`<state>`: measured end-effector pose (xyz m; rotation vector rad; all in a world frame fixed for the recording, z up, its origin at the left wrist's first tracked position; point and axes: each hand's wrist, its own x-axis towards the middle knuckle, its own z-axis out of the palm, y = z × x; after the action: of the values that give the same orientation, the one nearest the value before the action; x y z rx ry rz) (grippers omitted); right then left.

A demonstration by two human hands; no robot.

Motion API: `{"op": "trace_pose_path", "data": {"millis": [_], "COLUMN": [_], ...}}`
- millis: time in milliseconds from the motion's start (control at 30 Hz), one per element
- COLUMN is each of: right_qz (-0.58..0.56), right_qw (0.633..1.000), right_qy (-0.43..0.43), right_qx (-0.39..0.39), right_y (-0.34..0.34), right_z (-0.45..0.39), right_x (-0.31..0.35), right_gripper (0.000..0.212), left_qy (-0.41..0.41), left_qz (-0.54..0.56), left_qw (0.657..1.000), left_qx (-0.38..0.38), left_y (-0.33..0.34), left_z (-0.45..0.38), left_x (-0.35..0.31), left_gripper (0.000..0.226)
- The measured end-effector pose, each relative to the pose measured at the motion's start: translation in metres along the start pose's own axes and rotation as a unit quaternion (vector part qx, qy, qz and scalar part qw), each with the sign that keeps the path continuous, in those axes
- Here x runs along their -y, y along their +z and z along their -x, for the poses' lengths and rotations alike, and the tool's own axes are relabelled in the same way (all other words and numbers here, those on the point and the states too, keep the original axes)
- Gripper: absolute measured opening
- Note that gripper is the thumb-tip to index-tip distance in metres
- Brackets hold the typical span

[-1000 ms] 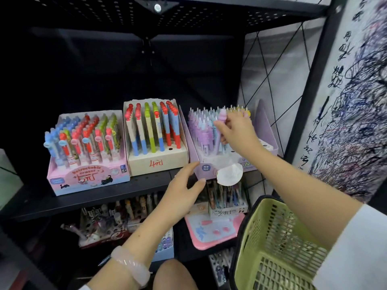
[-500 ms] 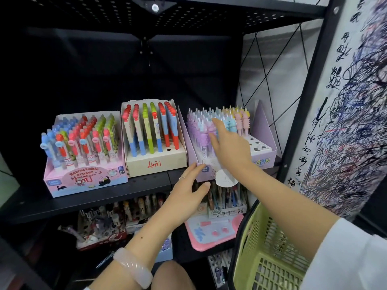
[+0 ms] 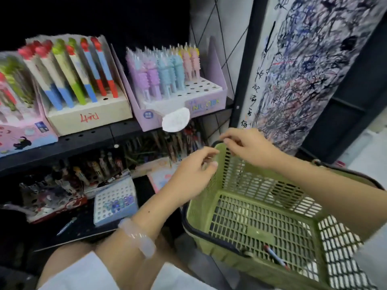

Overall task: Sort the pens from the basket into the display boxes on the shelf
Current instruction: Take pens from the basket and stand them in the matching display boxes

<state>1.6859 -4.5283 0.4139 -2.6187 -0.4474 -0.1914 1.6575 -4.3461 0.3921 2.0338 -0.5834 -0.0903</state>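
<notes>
A green mesh basket (image 3: pixel 261 208) sits at the lower right, with one pen (image 3: pixel 276 257) lying on its floor near the front. My left hand (image 3: pixel 193 174) hovers by the basket's far-left rim, fingers loosely curled, holding nothing. Just above the rim, my right hand (image 3: pixel 249 147) is empty too, its fingers relaxed. On the shelf stand a purple display box (image 3: pixel 209 101) of pastel pens, a cream box (image 3: pixel 88 116) of red, green and blue pens, and a pink box (image 3: pixel 25 132) at the far left.
A lower shelf (image 3: pixel 88 227) holds more pen boxes, a white perforated tray (image 3: pixel 115 197) and a loose pen (image 3: pixel 67 226). A scribbled test sheet (image 3: pixel 310 70) hangs on the right. The black shelf post (image 3: pixel 245 70) stands beside the basket.
My right hand left the purple box and dropped to the basket rim, empty. My left hand came off the shelf edge toward the basket. The view tilted down and right.
</notes>
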Motion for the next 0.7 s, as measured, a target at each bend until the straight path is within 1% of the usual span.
{"op": "trace_pose_path", "data": {"millis": [100,200,267,333,400,500,633,700], "right_qz": [0.064,0.095,0.097,0.108,0.120,0.119,0.159,0.131], "right_qw": [0.988,0.955,0.932,0.907,0.879,0.851,0.849,0.858], "right_qy": [0.054,0.108,0.131,0.152,0.170,0.195,0.213,0.216], "right_qx": [0.128,0.261,0.325,0.377,0.429,0.472,0.457,0.448], "right_y": [0.017,0.042,0.062,0.084,0.106,0.136,0.155,0.149], "right_z": [0.047,0.091,0.117,0.141,0.161,0.182,0.191,0.183], "right_x": [-0.056,-0.103,-0.126,-0.144,-0.156,-0.163,-0.158,-0.152], "right_gripper": [0.024,0.026,0.025,0.024,0.028,0.029,0.025,0.021], "left_qy": [-0.025,-0.052,-0.072,-0.073,-0.078,-0.103,-0.104,-0.110], "left_qz": [-0.041,-0.090,-0.088,-0.103,-0.118,-0.124,-0.147,-0.138], "left_qw": [0.992,0.970,0.959,0.951,0.943,0.933,0.926,0.930], "left_qx": [0.120,0.217,0.259,0.281,0.302,0.320,0.331,0.323], "left_y": [0.036,0.065,0.081,0.093,0.102,0.109,0.112,0.113], "left_z": [-0.009,-0.019,-0.024,-0.027,-0.027,-0.024,-0.024,-0.026], "left_x": [0.011,0.018,0.021,0.025,0.030,0.039,0.046,0.048], "left_gripper": [0.028,0.031,0.033,0.035,0.035,0.035,0.037,0.037]}}
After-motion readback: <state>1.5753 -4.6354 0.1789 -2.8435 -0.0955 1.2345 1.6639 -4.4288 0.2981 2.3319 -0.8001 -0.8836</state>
